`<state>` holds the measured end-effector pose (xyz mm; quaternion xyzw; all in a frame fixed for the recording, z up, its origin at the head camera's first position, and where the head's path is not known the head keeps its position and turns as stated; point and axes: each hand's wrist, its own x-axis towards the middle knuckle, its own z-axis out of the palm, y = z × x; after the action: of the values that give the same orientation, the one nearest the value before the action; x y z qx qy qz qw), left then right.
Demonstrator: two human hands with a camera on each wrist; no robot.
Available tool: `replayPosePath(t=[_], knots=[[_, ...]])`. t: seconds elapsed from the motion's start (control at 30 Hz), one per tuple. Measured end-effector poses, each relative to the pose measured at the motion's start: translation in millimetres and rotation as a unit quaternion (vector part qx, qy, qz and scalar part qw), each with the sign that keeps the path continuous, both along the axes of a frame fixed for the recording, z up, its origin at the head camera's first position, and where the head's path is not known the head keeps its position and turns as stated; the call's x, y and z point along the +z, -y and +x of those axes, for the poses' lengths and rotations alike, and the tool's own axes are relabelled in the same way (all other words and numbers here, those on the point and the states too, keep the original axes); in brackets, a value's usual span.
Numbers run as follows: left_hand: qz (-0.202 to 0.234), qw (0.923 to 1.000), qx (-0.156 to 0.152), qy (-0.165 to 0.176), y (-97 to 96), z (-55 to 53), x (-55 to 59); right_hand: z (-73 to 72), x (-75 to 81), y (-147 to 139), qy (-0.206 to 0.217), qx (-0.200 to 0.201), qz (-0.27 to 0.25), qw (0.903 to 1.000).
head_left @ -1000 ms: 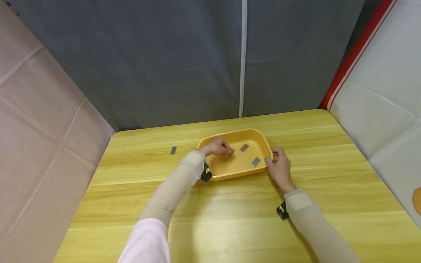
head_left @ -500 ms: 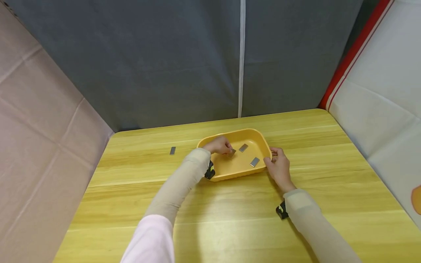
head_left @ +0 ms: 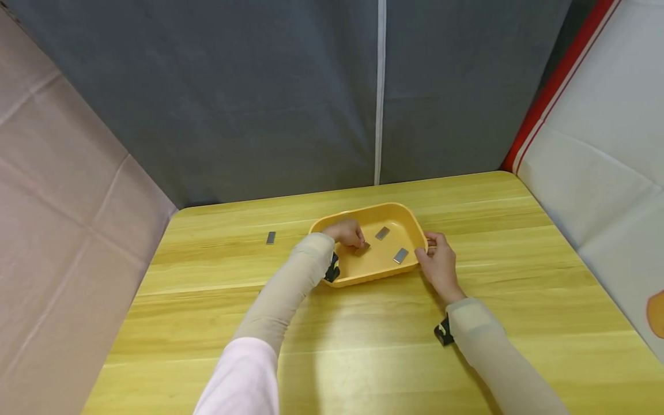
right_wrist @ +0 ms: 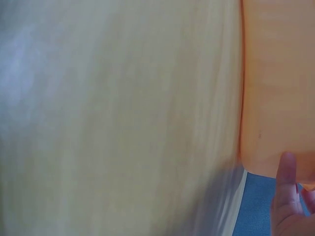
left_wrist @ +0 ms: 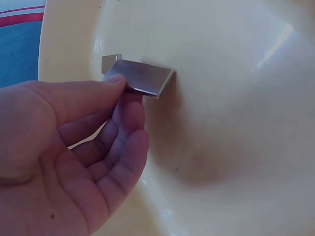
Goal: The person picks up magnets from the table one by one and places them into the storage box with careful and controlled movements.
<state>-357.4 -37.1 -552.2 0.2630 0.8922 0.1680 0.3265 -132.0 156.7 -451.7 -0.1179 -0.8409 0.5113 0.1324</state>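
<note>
Inside a yellow plastic basin (head_left: 376, 278), my left hand (head_left: 349, 232) pinches a small flat rectangular metal block (left_wrist: 145, 78) between thumb and fingers. The left wrist view shows the block tilted, its shadow falling on the basin floor; part of another metal piece (left_wrist: 109, 64) peeks out behind it. Two similar grey blocks lie on the basin floor, one toward the back (head_left: 383, 233) and one near the right front (head_left: 400, 256). My right hand (head_left: 440, 266) grips the basin's right end, its thumb (right_wrist: 286, 169) against the wall in the right wrist view.
Left of the basin, one more grey metal block (head_left: 271, 237) lies on the wooden table (head_left: 353, 340). A grey curtain (head_left: 259, 104) hangs behind the table, and pale cloth panels (head_left: 62, 230) stand along both sides.
My left hand has turned slightly, and the pinched block has shifted a little toward the near side of the basin. My right hand keeps its grip on the basin's end.
</note>
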Motion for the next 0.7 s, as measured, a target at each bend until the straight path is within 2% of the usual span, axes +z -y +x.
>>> replayPosePath(t=[0.07,0.13,0.17,0.2,0.23,0.27,0.3,0.33,0.37,0.47,0.53,0.63,0.7], knots=[[0.006,0.9999,-0.01,0.002,1.8,-24.4,-37.1,0.2,-0.1,-0.1,0.001,0.002,-0.001,1.0],[-0.002,0.9999,-0.011,0.0,0.8,-59.6,-90.4,0.4,-0.3,-0.2,0.003,0.003,-0.002,1.0],[-0.002,0.9999,-0.012,0.0,0.8,-55.5,-84.2,0.4,-0.3,-0.2,0.003,0.003,-0.003,1.0],[-0.002,0.9999,-0.011,0.008,0.7,-48.1,-72.3,0.4,-0.4,-0.3,0.003,0.003,-0.003,1.0],[-0.001,0.9999,-0.013,0.006,0.5,-39.6,-59.7,0.4,-0.5,-0.3,0.004,0.004,-0.004,1.0],[-0.006,0.9999,-0.009,0.005,-0.2,-27.1,-42.0,0.4,-0.6,-0.3,0.004,0.003,-0.004,1.0],[-0.01,0.9999,-0.006,0.006,-0.7,-11.5,-18.9,0.4,-0.6,-0.4,0.005,0.003,-0.005,1.0],[-0.01,0.9999,-0.004,0.004,-1.0,8.2,9.6,0.3,-0.7,-0.5,0.005,0.003,-0.005,1.0],[-0.013,0.9999,0.0,0.008,-0.8,31.2,44.7,0.4,-0.7,-0.5,0.006,0.003,-0.005,1.0],[-0.026,0.9997,0.003,-0.002,-2.6,35.4,48.3,0.8,-0.2,-0.6,0.009,0.004,-0.005,0.9999],[-0.025,0.9996,-0.008,-0.005,-2.8,33.2,45.7,0.8,-0.1,-0.9,0.01,0.004,-0.004,0.9999],[-0.009,0.9996,-0.025,-0.009,-3.3,24.9,34.2,1.0,-0.1,-1.2,0.011,0.004,-0.004,0.9999],[-0.011,0.9997,-0.021,-0.001,-4.4,22.8,31.4,0.9,-0.4,-1.5,0.011,0.003,-0.003,0.9999]])
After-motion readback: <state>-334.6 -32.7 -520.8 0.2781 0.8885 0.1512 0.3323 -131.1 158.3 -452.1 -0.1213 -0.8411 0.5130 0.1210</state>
